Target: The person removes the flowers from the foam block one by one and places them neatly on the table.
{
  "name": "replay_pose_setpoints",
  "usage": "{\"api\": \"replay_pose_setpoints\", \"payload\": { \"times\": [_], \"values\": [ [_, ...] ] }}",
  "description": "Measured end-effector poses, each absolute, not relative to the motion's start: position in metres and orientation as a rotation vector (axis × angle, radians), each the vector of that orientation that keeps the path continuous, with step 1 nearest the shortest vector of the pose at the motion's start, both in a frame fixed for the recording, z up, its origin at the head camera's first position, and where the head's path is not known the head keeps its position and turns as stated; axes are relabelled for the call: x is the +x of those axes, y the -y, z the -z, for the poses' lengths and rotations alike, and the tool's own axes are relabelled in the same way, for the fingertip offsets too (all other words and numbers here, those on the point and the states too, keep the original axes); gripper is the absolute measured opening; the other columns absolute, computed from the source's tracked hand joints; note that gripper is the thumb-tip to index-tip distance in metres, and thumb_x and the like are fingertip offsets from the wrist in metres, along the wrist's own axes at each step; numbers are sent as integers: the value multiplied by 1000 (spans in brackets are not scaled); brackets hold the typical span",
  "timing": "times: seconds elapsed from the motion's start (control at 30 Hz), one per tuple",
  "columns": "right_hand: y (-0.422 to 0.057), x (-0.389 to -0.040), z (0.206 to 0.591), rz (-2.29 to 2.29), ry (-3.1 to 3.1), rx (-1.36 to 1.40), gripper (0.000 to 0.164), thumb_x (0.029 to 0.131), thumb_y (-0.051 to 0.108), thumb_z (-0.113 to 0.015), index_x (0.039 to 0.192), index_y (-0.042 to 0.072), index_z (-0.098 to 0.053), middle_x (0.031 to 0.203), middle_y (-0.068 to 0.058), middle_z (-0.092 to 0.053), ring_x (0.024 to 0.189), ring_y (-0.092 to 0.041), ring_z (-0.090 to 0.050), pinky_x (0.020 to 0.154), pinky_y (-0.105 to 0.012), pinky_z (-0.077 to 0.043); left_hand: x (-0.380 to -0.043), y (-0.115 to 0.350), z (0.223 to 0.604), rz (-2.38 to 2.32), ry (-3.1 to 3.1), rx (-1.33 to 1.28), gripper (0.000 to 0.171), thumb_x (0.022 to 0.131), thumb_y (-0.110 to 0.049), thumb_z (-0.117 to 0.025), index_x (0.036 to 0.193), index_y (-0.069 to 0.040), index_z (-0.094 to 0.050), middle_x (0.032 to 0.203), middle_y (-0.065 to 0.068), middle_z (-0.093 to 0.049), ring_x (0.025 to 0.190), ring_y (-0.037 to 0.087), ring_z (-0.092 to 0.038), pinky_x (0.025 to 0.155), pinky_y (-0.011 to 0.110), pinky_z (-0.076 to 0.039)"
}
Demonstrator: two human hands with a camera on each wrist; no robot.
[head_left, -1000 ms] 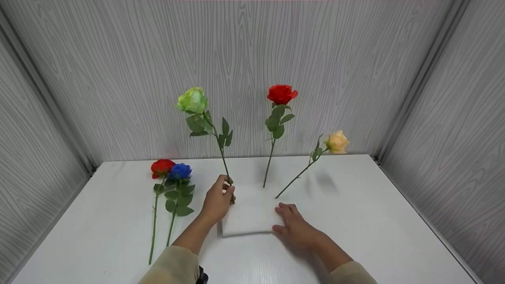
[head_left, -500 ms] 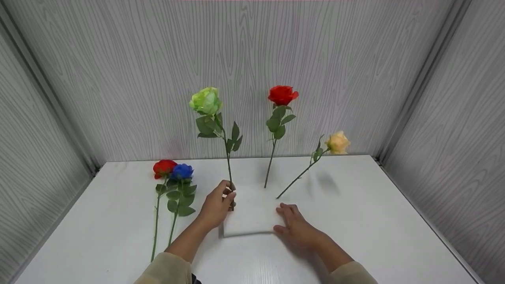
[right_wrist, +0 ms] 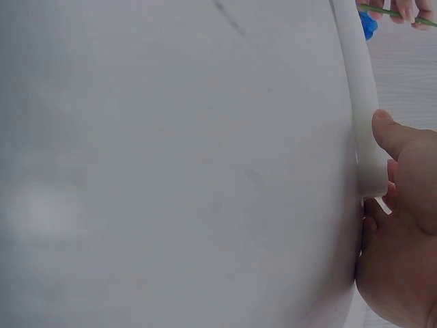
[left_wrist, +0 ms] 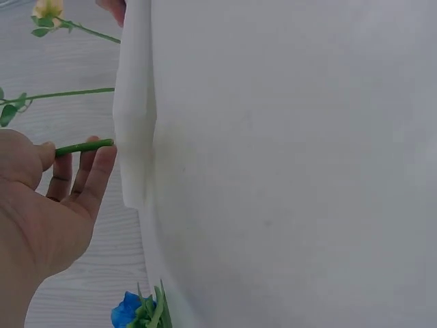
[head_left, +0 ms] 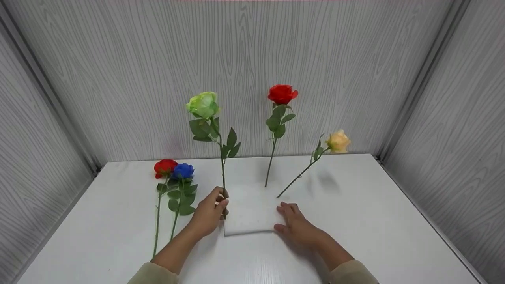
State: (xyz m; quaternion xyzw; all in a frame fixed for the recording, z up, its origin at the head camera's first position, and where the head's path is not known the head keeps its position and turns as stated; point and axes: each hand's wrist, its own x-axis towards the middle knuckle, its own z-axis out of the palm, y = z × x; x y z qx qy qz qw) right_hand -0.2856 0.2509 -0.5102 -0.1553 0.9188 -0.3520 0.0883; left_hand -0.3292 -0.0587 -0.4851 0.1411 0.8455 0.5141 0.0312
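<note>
White table (head_left: 355,221), faint wood grain, walled on three sides by grey panels. White foam block (head_left: 250,213) lies flat on it near the middle. Left of the block, a red rose (head_left: 165,167) and a blue rose (head_left: 182,171) lie side by side, blooms touching, stems toward the near edge.

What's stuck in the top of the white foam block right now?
Two stems stand in the foam block: the red rose and the yellow rose. How deep they go is hidden. The left hand holds the green rose at its left edge.
</note>
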Motion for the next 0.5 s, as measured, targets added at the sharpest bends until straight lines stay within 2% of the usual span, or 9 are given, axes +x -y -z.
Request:
{"api": "replay_pose_setpoints", "payload": {
  "times": [0.23, 0.5],
  "values": [
    [-250, -286, 510, 1031, -2738, -439, 71, 113, 38, -58, 167, 1, -31, 175, -20, -21, 166, -41, -23, 134, -62, -25, -313, 65, 479, -1515, -2605, 353, 14, 114, -13, -56, 128, -12, -54, 115, 15, -66, 92, 21, -70, 85, 39, -67],
    [-250, -287, 511, 1043, -2760, -463, 68, 112, 34, -61, 164, -3, -36, 172, -24, -25, 164, -43, -27, 133, -63, -27, -296, 82, 478, -1533, -2603, 346, 11, 113, -13, -57, 124, -12, -56, 110, 14, -67, 95, 25, -71, 86, 39, -67]
  ]
}}
